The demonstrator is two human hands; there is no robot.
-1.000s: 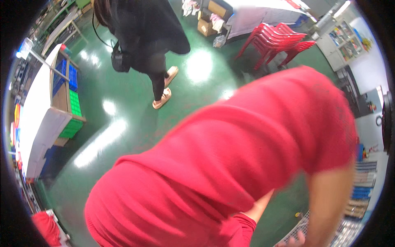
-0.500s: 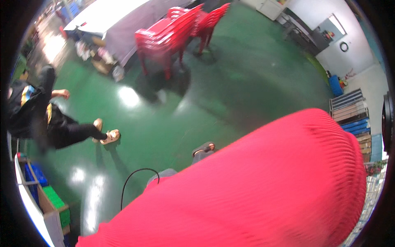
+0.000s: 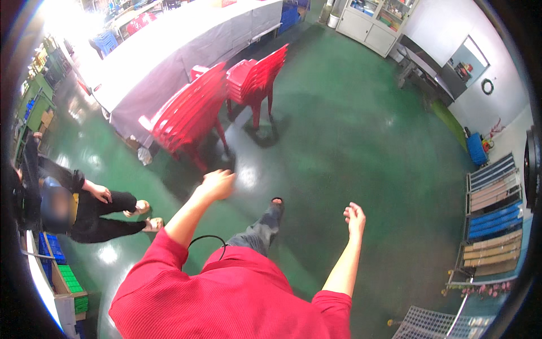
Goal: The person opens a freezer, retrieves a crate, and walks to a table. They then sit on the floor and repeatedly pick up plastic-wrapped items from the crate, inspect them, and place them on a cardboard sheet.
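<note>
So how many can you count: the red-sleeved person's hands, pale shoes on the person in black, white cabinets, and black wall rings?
Hands, left hand and right hand: 2
Pale shoes: 2
White cabinet: 1
Black wall ring: 1
Total: 6

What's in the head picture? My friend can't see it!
A person in a red top holds the left hand and right hand out, seemingly empty, over a green floor. Two stacks of red chairs stand by a covered table; someone in black is at left.
</note>
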